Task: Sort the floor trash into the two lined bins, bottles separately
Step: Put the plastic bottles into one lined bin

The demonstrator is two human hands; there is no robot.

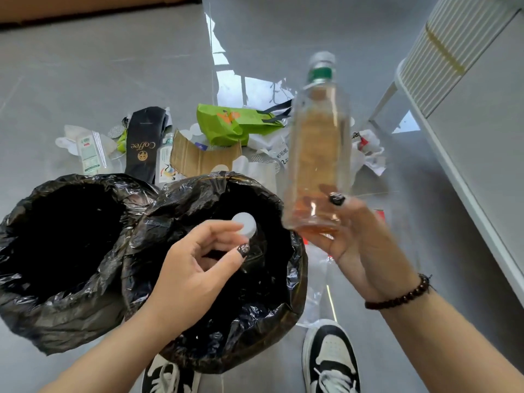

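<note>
Two bins lined with black bags fill the lower left of the frame, touching each other: the left bin point(65, 245) and the right bin point(226, 279), both dark inside. Above the right bin's opening, the left hand point(195, 268) pinches a white bottle cap point(244, 224) between thumb and fingertips. Behind the bins, across the middle of the frame, floor trash lies scattered on the grey floor point(85, 66): a clear packet point(90, 151), a black coffee bag point(143, 146), a torn piece of cardboard point(198, 158), a green paper bag point(226, 126) and crumpled white paper point(368, 148). Right of centre, the right hand point(360, 245), a beaded bracelet point(402, 296) on its wrist, grips the base of a clear plastic bottle point(320, 154) held upright and blurred, with amber liquid at its bottom. Two black-and-white sneakers point(330, 361) show at the lower edge. White furniture point(467, 80) occupies the upper right.
</note>
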